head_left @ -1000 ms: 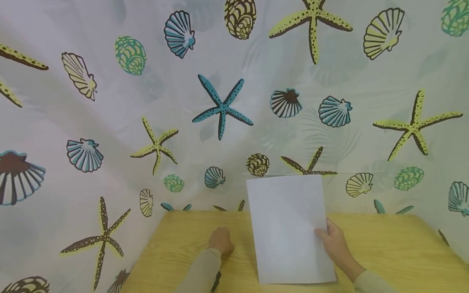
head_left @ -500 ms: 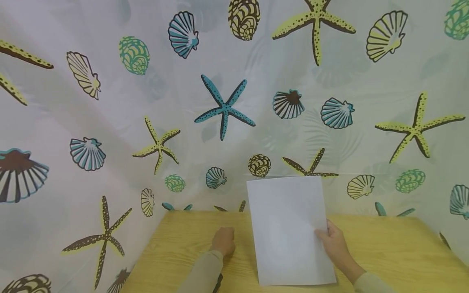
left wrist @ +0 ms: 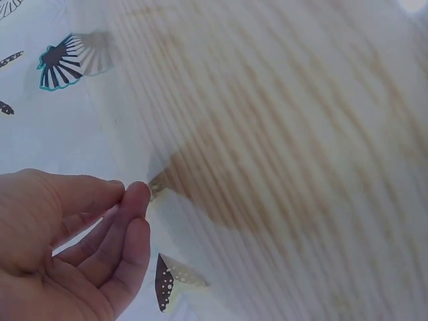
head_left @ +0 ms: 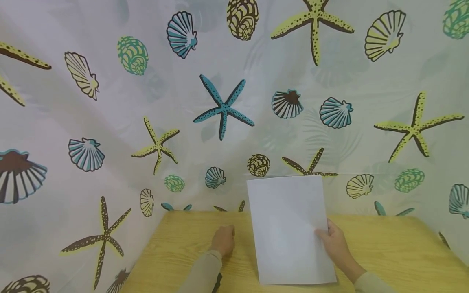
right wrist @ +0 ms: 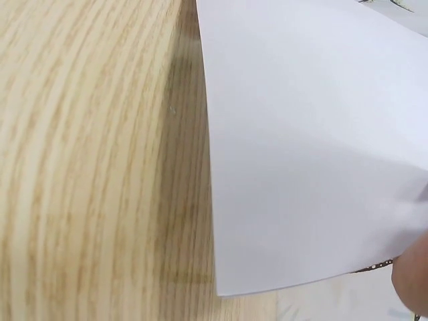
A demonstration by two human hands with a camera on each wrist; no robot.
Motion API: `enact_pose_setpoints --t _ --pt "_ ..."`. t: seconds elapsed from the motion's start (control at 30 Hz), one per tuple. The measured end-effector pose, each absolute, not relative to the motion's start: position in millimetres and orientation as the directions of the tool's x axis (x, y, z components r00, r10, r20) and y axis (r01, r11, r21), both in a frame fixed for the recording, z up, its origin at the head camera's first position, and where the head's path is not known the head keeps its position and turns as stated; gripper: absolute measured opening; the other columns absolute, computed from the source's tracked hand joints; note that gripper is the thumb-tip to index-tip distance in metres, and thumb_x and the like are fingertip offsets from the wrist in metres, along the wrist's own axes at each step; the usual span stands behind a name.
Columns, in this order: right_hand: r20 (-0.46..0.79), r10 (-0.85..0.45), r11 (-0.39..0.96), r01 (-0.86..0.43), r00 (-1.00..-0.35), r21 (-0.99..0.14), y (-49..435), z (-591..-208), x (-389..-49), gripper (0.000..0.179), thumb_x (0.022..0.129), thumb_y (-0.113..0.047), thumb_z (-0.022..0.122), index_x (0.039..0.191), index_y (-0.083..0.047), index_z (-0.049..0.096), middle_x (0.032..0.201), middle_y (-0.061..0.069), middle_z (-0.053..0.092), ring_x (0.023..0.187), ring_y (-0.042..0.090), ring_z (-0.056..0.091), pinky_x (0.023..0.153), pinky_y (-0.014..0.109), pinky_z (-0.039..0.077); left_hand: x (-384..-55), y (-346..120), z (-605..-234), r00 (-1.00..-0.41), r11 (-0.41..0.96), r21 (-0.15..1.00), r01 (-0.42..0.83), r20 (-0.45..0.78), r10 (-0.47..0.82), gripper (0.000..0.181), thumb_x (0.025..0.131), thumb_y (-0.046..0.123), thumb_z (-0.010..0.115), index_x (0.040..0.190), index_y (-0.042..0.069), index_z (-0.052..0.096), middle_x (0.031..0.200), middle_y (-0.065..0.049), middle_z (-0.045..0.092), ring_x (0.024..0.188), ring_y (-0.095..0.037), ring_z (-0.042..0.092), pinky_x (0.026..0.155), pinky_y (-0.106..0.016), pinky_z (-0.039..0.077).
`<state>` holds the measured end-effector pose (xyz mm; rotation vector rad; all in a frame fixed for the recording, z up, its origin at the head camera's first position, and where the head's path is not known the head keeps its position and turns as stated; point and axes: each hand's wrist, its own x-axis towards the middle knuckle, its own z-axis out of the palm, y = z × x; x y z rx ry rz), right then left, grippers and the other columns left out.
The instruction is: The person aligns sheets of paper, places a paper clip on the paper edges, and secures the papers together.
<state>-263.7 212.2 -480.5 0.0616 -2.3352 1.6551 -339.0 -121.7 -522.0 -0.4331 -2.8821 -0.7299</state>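
A blank white sheet of paper (head_left: 291, 232) stands nearly upright over the wooden table (head_left: 176, 244). My right hand (head_left: 336, 244) grips its right edge, thumb on the near face and the other fingers behind it. In the right wrist view, a corner of the paper (right wrist: 301, 147) hangs just over the wood, and part of a digit (right wrist: 411, 274) shows at the right. To the left of the paper is my left hand (head_left: 222, 240), low over the table. The left wrist view shows that hand (left wrist: 73, 241) with fingers curled and thumb and index tips together; nothing is visible between them.
A pale curtain (head_left: 278, 142) printed with starfish and shells hangs behind the table and along its sides. A dark band (head_left: 218, 281) shows at my left wrist. The table's far edge (head_left: 205, 211) meets the curtain.
Hardly anything differs. The head view has shifted very slightly, and my left hand has moved a touch; the right hand keeps its grip on the paper.
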Motion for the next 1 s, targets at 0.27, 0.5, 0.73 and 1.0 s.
enact_pose_setpoints --t 0.27,0.5,0.73,1.0 --pt "0.252 0.111 0.35 -0.199 -0.961 -0.915 213 -481 -263 0.045 0.095 0.001 0.046 0.136 0.014 0.034 0.131 0.036 0.043 0.116 0.044 0.048 0.091 0.049 0.047 -339 -123 -517 -0.939 0.805 0.486 0.342 0.222 0.265 0.013 0.081 -0.011 0.062 0.088 0.0 0.062 0.085 -0.014 0.065 0.079 -0.029 0.063 0.07 -0.039 0.054" --pt "0.255 0.112 0.353 -0.201 -0.96 -0.914 213 -480 -262 0.045 0.094 0.003 0.045 0.136 0.015 0.033 0.132 0.035 0.043 0.118 0.043 0.047 0.094 0.05 0.044 -339 -124 -512 -0.93 0.789 0.495 0.365 0.226 0.289 0.011 0.081 -0.011 0.061 0.083 -0.001 0.064 0.084 -0.013 0.065 0.081 -0.03 0.063 0.07 -0.038 0.054" --pt "0.252 0.111 0.344 -0.201 -0.961 -0.917 212 -479 -262 0.044 0.094 0.003 0.045 0.135 0.015 0.035 0.132 0.035 0.043 0.119 0.042 0.046 0.095 0.05 0.042 -342 -125 -513 -0.926 0.791 0.484 0.375 0.245 0.288 0.01 0.082 -0.009 0.061 0.083 -0.001 0.066 0.084 -0.013 0.066 0.08 -0.029 0.064 0.069 -0.037 0.054" --pt "0.27 0.092 0.347 -0.223 -0.959 -0.911 213 -482 -263 0.043 0.094 0.003 0.045 0.134 0.015 0.036 0.134 0.034 0.042 0.122 0.044 0.043 0.097 0.054 0.039 -346 -126 -505 -0.921 0.786 0.495 0.37 0.304 0.243 0.01 0.083 -0.007 0.062 0.087 0.0 0.069 0.088 -0.013 0.068 0.084 -0.03 0.065 0.074 -0.039 0.054"
